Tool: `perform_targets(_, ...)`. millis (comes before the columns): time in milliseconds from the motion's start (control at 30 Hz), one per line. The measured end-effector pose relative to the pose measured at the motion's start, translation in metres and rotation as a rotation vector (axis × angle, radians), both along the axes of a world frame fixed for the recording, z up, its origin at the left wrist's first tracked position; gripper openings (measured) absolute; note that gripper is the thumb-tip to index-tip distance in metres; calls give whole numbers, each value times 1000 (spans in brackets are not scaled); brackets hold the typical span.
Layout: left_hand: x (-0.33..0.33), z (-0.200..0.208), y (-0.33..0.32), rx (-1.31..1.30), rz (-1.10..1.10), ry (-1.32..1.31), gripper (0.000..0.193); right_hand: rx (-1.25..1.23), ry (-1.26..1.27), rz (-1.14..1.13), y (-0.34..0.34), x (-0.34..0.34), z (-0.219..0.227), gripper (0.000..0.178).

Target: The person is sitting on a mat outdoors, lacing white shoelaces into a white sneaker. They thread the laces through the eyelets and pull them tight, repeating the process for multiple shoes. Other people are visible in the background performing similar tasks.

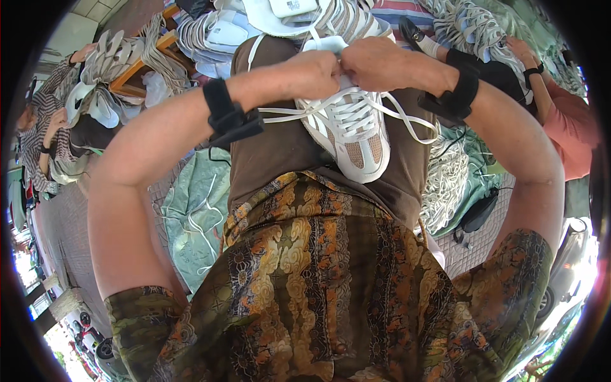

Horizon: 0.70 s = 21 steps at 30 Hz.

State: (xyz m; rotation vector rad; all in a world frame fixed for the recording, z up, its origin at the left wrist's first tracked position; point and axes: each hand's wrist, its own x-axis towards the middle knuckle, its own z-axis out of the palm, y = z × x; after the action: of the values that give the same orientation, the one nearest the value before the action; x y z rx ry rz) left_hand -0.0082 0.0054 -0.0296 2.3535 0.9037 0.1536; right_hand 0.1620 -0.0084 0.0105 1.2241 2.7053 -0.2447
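Observation:
A white and beige sneaker (371,167) lies across my brown-trousered lap, its toe pointing toward me. White shoelace (354,119) criss-crosses its front, with loose lengths looping out to both sides. My left hand (318,74) and my right hand (377,64) meet over the upper end of the lacing, by the tongue and collar. Both hands are closed in a pinch, apparently on the lace; the fingertips are partly hidden. Black straps with dark boxes sit on both my wrists.
Stacked pale shoe parts (216,35) lie beyond my knees. A green sheet (197,213) spreads at my left; a heap of white laces (447,181) lies at my right beside a black bag (478,213). One person (54,121) sits at far left, another (566,121) at far right.

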Motion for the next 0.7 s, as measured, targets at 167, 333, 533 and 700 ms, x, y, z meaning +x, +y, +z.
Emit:
perform_targets(167,4,26,-58,818,-287,-396,13,-173,486,-15,-3,11,3,17)
perform_targets(333,12,2,-120,359,-339,-414,7,182,319,110,-18,-4,0,9)
perform_targets(533,12,1,-144,-15,-472,-365,6,65,1270,848,-66,-124,-5,11)
perform_targets(700,6,37,-181,-99,-620,-497,5,-227,602,716,-101,-178,70,20)
